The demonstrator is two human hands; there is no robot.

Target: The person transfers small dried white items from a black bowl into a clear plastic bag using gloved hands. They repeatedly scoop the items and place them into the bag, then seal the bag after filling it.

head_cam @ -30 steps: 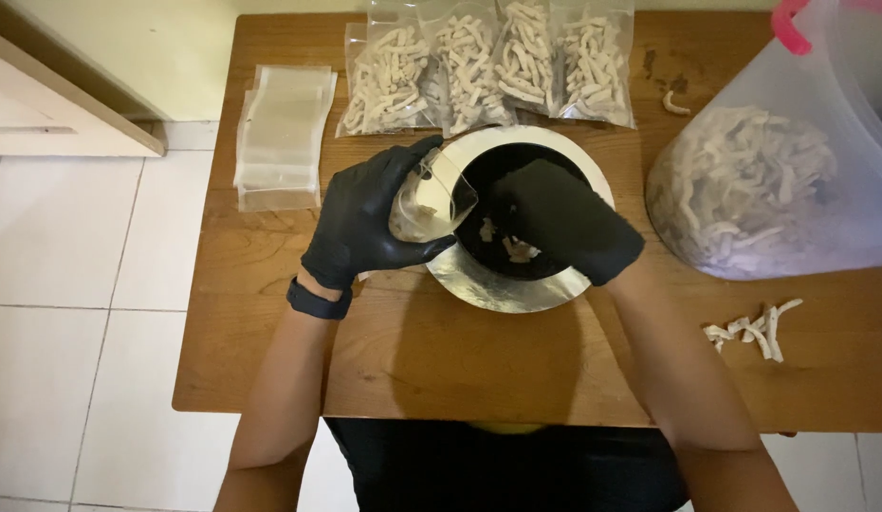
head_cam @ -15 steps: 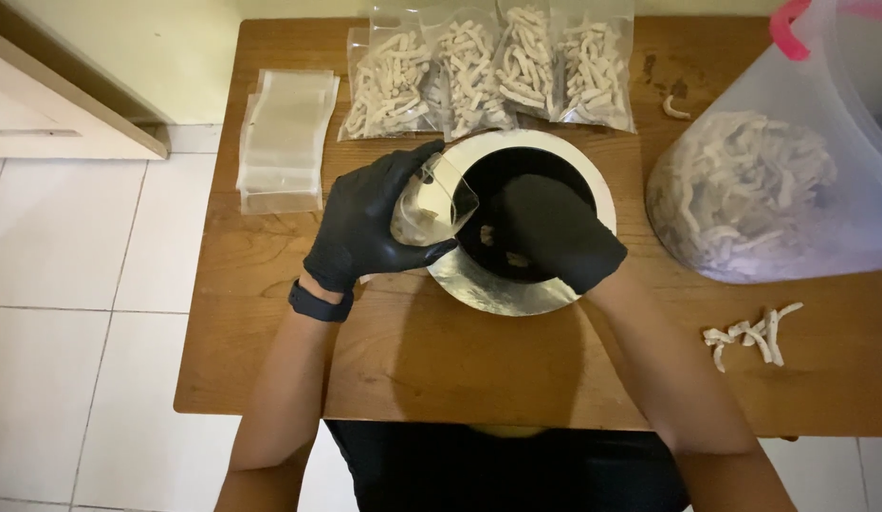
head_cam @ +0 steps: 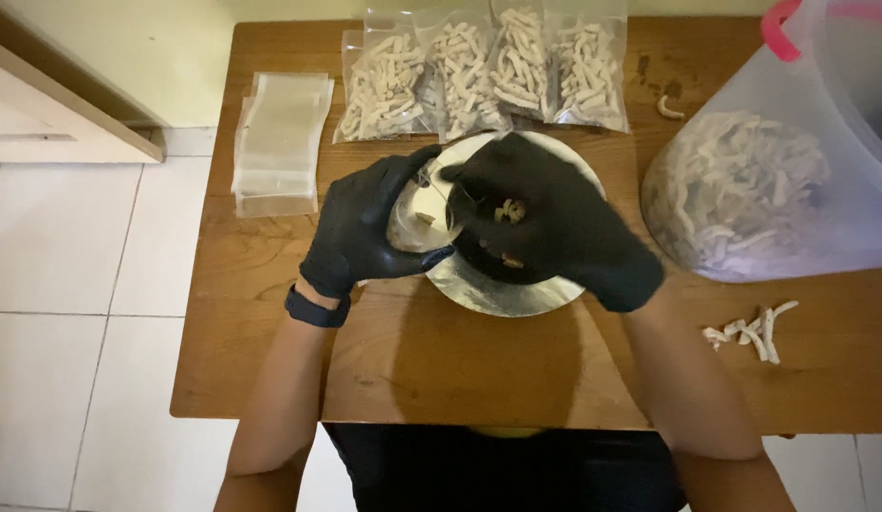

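Left hand (head_cam: 370,232), black glove, is clamped round a small clear bag (head_cam: 417,209), holding its mouth open toward the middle; one or two pale sticks already lie inside. Right hand (head_cam: 545,218), also gloved, has fingers bunched together on a pinch of the same pale sticks (head_cam: 505,210), right at the bag mouth, over a round metal tray (head_cam: 488,294).

Risks, as I judge it: the bag mouth is narrow and floppy, so if the left grip slackens it folds shut and sticks drop onto the tray or worktop (head_cam: 479,370). Gloves are bulky vs. small pieces, so bits could break or slip.

Around: four filled bags (head_cam: 479,71) in a row at the far edge, just behind the tray; stack of empty bags (head_cam: 278,142) to the left; big clear bag of sticks (head_cam: 744,194) on the right, leaning at a bucket w/ pink handle (head_cam: 839,95); a few loose sticks (head_cam: 749,332) near right. Nothing blocks the hands; filled bags sit close behind, easy to knock.
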